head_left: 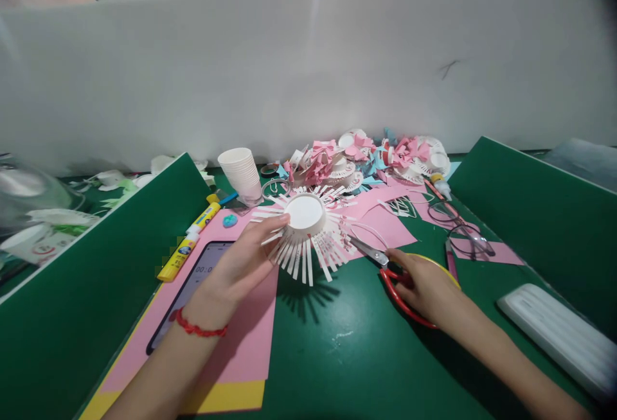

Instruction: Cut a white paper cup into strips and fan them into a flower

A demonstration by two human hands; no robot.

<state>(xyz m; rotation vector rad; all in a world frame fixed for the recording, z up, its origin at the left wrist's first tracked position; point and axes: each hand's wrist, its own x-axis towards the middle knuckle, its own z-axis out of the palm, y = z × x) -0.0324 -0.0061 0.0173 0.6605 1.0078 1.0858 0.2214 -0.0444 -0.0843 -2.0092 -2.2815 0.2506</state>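
Note:
My left hand grips a paper cup whose wall is cut into many thin strips, fanned outward like rays around the round base. The base faces up, and the cup is held above the green table. In my right hand is a pair of scissors with red and yellow handles. The blades point left, their tips close to the strips on the cup's right side; whether they touch, I cannot tell.
A stack of paper cups stands behind. Cut cups with pink and blue paper lie along the wall. Left are a phone, glue sticks and pink paper. Glasses and a white case are right. Green partitions flank the table.

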